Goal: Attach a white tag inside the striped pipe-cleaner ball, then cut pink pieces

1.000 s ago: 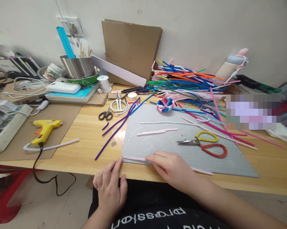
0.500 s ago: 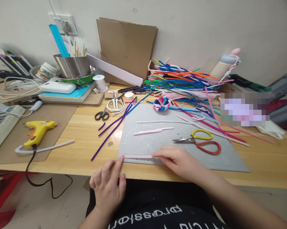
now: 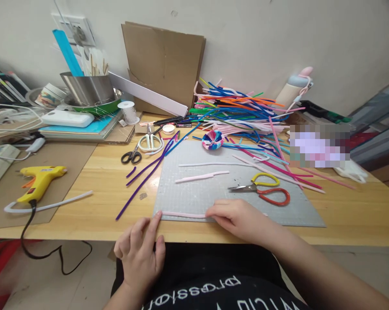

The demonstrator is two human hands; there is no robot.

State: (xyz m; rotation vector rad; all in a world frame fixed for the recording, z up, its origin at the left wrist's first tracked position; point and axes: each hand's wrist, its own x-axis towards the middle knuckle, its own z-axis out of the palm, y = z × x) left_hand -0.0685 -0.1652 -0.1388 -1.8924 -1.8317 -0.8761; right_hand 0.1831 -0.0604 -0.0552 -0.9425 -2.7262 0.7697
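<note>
A pale pink pipe cleaner [image 3: 184, 214] lies along the front edge of the grey cutting mat [image 3: 194, 193]. My left hand [image 3: 141, 247] rests its stretched index fingertip on the left end of it, with the thumb held apart and the other fingers bent. Thumb and fingers of my right hand [image 3: 234, 217] pinch the same pipe cleaner further right; what lies under that palm is hidden. Beyond the hands, scissors [image 3: 255, 188] with one yellow and one red handle lie part open. Short pink pieces [image 3: 200, 177] and a long pale pipe cleaner [image 3: 213, 164] are on the mat.
A yellow glue gun [image 3: 41, 181] lies on cardboard at left. Purple pipe cleaners [image 3: 145, 176], black scissors [image 3: 131, 157] and white-handled scissors [image 3: 150, 142] are left of the mat. Behind it sit a striped round piece [image 3: 213, 140] and a heap of coloured pipe cleaners [image 3: 239, 107].
The view has swung a little to the right. Both hands stay on the pink pipe cleaner, which bows slightly now between them.
</note>
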